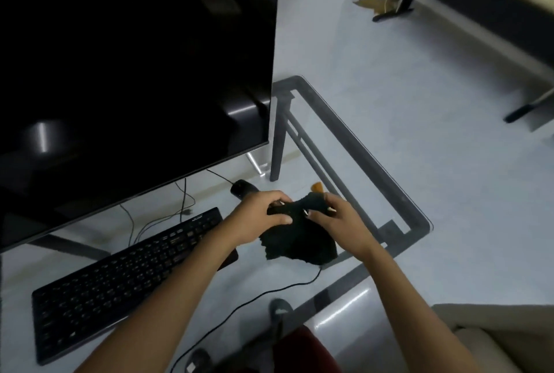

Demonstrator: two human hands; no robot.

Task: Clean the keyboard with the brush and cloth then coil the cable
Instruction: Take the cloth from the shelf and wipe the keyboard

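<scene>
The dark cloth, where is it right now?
In the head view, the dark cloth is held by both hands, right of the keyboard, above the glass desk.

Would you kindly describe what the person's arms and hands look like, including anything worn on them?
Both forearms are bare up to the frame edge: no sleeves show. The left hand and right hand wear no gloves, and no watch, bracelet or ring can be made out in this dim, slightly blurred view. A few fingernails catch the light as pale glints.
</scene>
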